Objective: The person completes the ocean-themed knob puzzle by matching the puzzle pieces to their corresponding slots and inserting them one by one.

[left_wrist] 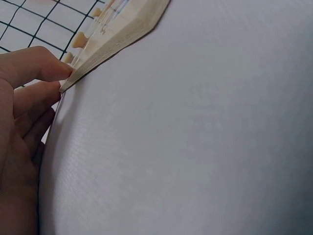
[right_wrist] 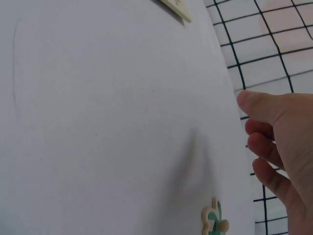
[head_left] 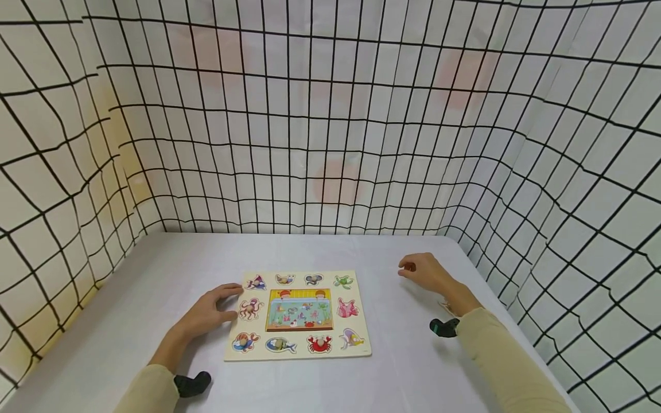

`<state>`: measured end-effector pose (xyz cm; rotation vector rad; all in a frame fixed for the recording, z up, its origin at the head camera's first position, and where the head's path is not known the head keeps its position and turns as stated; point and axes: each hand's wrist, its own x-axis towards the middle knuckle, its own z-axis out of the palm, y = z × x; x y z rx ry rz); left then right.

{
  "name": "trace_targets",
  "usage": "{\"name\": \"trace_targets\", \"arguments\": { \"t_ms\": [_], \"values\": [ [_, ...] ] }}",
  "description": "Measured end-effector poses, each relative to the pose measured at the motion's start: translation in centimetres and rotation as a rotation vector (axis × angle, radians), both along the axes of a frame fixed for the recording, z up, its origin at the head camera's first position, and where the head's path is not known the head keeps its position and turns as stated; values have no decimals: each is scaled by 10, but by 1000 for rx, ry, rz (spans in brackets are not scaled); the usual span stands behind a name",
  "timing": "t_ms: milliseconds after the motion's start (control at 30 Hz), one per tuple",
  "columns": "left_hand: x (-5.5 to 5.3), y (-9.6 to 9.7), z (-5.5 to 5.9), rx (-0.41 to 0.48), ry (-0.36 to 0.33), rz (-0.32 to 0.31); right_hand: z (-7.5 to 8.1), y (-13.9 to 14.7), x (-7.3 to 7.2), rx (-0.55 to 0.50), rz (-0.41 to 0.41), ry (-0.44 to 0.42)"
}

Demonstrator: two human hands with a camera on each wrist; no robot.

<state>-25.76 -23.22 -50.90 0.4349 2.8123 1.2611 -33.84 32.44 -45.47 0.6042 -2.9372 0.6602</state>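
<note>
A wooden knob puzzle board (head_left: 299, 338) with sea animals around a printed aquarium picture lies flat on the white table. At its left edge rests my left hand (head_left: 206, 312), the thumb and fingertips touching the side with the board not enclosed in them. In the left wrist view the left fingers (left_wrist: 36, 66) meet the edge of the board (left_wrist: 127, 36), whose knobs stand up above it. To the right of the board, my right hand (head_left: 426, 272) is held over the table with loosely curled fingers and nothing in them. Below it lies a green puzzle piece (right_wrist: 212, 220) with a wooden knob.
Black wire grid panels (head_left: 330, 137) with white sheeting behind them enclose the white table (head_left: 392, 367) at the back and both sides. A black wrist device (head_left: 192, 384) shows by the left wrist, and another (head_left: 444, 328) by the right.
</note>
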Motion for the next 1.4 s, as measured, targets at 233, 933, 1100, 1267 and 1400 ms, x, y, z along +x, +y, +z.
{"name": "trace_targets", "arguments": {
  "t_ms": [233, 933, 1100, 1267, 1400],
  "values": [
    [-1, -1, 0, -1, 21, -7, -3, 25, -2, 4, -64, 11],
    [2, 0, 1, 8, 14, 4, -45, 65, 12, -18, -337, 42],
    [2, 1, 0, -1, 9, 9, -46, 59, 14, -10, -349, 69],
    [2, 1, 0, -3, 6, 7, -41, 56, 15, 3, -364, 58],
    [3, 1, 2, -2, -2, 5, -32, 53, 16, 11, -357, 48]
  ]
}}
